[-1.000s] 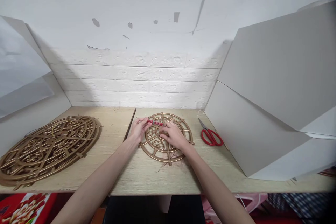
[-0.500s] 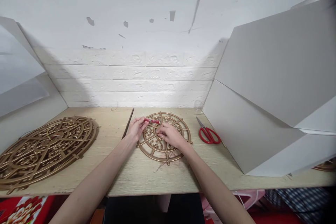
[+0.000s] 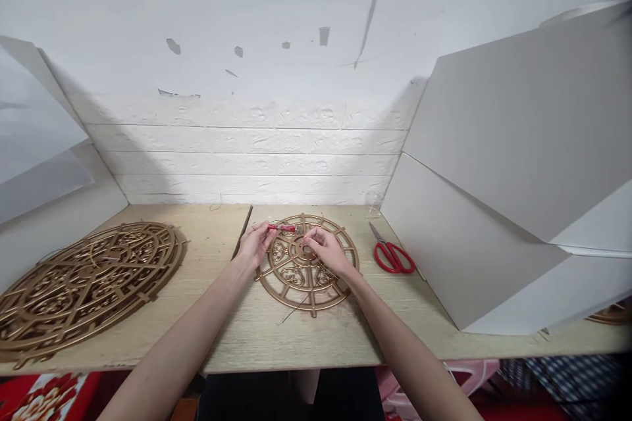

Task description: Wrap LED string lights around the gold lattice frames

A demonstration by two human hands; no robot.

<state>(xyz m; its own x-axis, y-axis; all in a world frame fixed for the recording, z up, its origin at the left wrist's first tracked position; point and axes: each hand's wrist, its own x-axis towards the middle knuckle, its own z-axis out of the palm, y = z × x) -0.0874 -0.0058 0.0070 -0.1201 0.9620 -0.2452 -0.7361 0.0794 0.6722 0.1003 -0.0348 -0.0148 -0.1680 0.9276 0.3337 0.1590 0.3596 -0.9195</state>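
Both forearms are bare along all of their visible length, slim and smooth, narrowing evenly to the wrists. The left hand (image 3: 257, 245) and the right hand (image 3: 328, 253) are bare too, with long, slender fingers; the nails are too small to make out. A dark patch under the worktop's (image 3: 316, 342) near edge, between the forearms, could be clothing, but it is too dim to tell.

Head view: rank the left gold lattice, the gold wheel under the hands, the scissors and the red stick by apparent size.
1. left gold lattice, clearly largest
2. gold wheel
3. scissors
4. red stick, partly hidden by the left hand
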